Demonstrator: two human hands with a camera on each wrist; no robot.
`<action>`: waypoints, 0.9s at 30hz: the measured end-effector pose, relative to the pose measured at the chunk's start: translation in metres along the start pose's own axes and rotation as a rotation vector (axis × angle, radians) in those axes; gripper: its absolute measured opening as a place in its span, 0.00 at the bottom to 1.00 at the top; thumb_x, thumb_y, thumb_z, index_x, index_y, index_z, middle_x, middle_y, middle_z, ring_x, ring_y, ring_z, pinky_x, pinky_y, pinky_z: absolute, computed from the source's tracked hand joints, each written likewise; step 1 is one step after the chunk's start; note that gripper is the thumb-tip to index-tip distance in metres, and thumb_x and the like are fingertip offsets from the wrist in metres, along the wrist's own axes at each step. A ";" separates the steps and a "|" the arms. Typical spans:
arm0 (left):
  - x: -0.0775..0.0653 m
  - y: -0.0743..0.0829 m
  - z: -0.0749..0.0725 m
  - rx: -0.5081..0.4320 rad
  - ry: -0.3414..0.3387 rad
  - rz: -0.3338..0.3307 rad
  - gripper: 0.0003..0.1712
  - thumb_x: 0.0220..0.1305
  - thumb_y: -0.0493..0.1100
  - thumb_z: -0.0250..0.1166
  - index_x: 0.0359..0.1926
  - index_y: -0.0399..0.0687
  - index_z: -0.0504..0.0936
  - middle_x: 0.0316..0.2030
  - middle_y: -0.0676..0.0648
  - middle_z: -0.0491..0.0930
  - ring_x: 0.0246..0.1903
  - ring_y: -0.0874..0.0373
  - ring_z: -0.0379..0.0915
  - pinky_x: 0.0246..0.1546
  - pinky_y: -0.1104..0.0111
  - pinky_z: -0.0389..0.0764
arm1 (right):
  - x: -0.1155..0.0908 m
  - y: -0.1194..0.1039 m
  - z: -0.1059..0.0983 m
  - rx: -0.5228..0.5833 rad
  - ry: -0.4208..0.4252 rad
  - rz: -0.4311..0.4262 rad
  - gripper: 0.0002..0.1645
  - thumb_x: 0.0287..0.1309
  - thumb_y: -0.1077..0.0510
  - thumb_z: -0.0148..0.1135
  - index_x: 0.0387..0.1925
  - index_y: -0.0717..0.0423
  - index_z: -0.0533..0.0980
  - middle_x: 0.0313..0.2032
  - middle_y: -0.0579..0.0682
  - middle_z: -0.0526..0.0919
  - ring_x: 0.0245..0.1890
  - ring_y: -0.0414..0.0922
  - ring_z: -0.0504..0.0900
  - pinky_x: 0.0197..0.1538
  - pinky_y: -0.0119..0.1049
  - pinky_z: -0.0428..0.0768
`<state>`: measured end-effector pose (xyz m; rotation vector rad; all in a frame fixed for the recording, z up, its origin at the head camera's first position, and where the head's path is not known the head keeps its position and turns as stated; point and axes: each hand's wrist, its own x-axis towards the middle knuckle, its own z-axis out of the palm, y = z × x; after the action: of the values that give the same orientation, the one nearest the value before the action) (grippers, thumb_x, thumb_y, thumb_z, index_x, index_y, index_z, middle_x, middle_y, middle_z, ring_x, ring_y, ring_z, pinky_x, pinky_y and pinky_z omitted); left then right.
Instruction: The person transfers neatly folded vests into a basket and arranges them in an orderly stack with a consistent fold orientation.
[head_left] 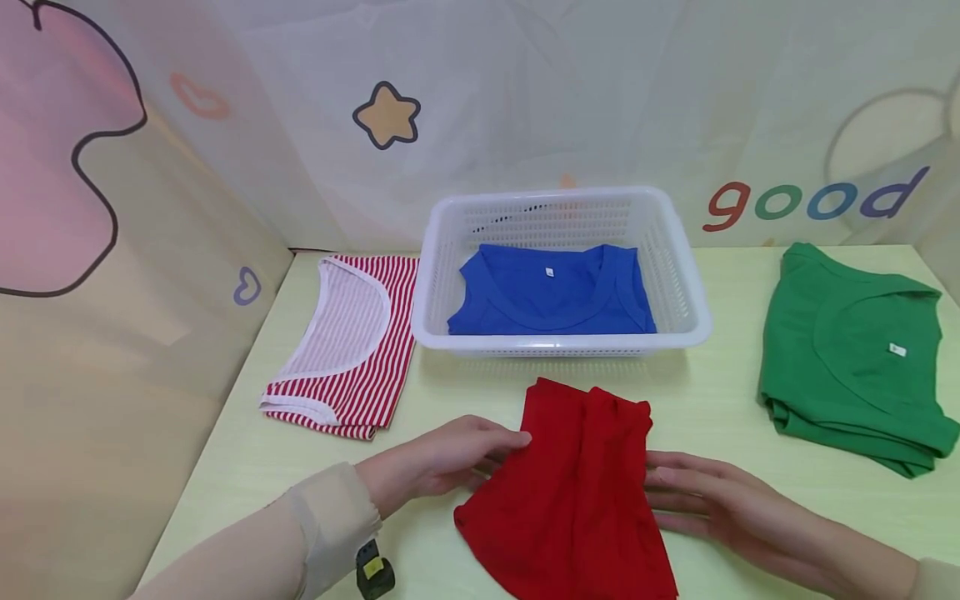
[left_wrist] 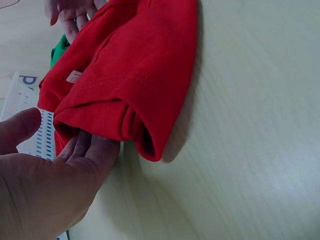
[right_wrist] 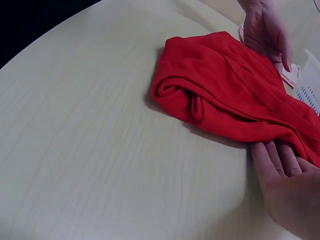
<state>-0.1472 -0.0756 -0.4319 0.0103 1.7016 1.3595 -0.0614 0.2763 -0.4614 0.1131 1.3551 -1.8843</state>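
Note:
A folded red garment (head_left: 577, 492), with a small white label (left_wrist: 74, 76), lies on the table in front of the basket. My left hand (head_left: 450, 458) is at its left edge; in the left wrist view the fingers (left_wrist: 100, 152) reach under the folded cloth while the thumb stands off from it. On the opposite side is my right hand (head_left: 720, 504), its extended fingers (right_wrist: 267, 160) tucked at the lower edge of the fabric. Some fingertips of both hands are hidden by the cloth.
Behind the red garment stands a white plastic basket (head_left: 555, 342) holding a folded blue tank top (head_left: 547, 292). A folded red-and-white striped top (head_left: 382, 350) lies left of it. At the right lies a folded green top (head_left: 855, 358). Printed curtains enclose the table (head_left: 420, 533).

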 end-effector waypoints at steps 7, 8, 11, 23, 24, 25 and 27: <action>0.006 0.000 0.009 0.014 -0.017 -0.006 0.21 0.74 0.49 0.67 0.56 0.38 0.88 0.43 0.47 0.88 0.43 0.55 0.85 0.52 0.60 0.87 | 0.011 0.000 0.011 -0.028 0.007 0.008 0.38 0.84 0.54 0.49 0.82 0.68 0.53 0.71 0.54 0.76 0.65 0.50 0.81 0.66 0.46 0.82; 0.007 0.000 0.010 0.007 -0.024 -0.004 0.21 0.74 0.48 0.67 0.56 0.37 0.88 0.43 0.47 0.89 0.43 0.55 0.85 0.53 0.60 0.87 | 0.012 0.000 0.012 -0.034 0.013 0.010 0.38 0.84 0.54 0.50 0.82 0.68 0.52 0.71 0.54 0.76 0.65 0.50 0.81 0.66 0.47 0.82; 0.009 -0.002 0.014 -0.013 -0.040 0.004 0.20 0.74 0.47 0.66 0.56 0.37 0.88 0.42 0.48 0.89 0.42 0.57 0.84 0.54 0.62 0.86 | 0.015 0.001 0.015 -0.048 0.023 0.014 0.41 0.83 0.53 0.50 0.82 0.70 0.49 0.71 0.55 0.75 0.65 0.50 0.81 0.66 0.47 0.82; 0.012 -0.005 0.020 -0.046 -0.040 0.009 0.17 0.74 0.43 0.66 0.57 0.37 0.87 0.44 0.47 0.88 0.43 0.57 0.84 0.52 0.64 0.86 | 0.025 -0.004 0.028 -0.094 0.122 0.052 0.47 0.81 0.50 0.56 0.83 0.68 0.46 0.73 0.58 0.71 0.64 0.50 0.80 0.65 0.48 0.83; 0.012 -0.005 0.020 -0.048 -0.038 0.010 0.17 0.74 0.42 0.66 0.57 0.37 0.87 0.44 0.47 0.88 0.43 0.57 0.84 0.51 0.64 0.86 | 0.026 -0.004 0.029 -0.103 0.129 0.053 0.47 0.81 0.49 0.56 0.83 0.68 0.46 0.73 0.58 0.71 0.64 0.50 0.79 0.64 0.48 0.83; 0.011 -0.005 0.019 -0.051 -0.038 0.012 0.17 0.74 0.42 0.66 0.57 0.37 0.87 0.44 0.47 0.88 0.43 0.57 0.84 0.51 0.64 0.86 | 0.026 -0.005 0.030 -0.113 0.138 0.054 0.47 0.80 0.49 0.57 0.83 0.67 0.46 0.73 0.58 0.71 0.63 0.50 0.79 0.64 0.48 0.84; 0.011 -0.004 0.019 -0.053 -0.036 0.016 0.17 0.74 0.42 0.66 0.57 0.37 0.87 0.44 0.47 0.88 0.43 0.58 0.84 0.51 0.65 0.86 | 0.027 -0.006 0.031 -0.131 0.154 0.059 0.48 0.79 0.49 0.59 0.84 0.66 0.47 0.73 0.58 0.71 0.63 0.49 0.79 0.63 0.48 0.84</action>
<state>-0.1389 -0.0567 -0.4412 0.0175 1.6385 1.4077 -0.0722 0.2362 -0.4573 0.2336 1.5588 -1.7616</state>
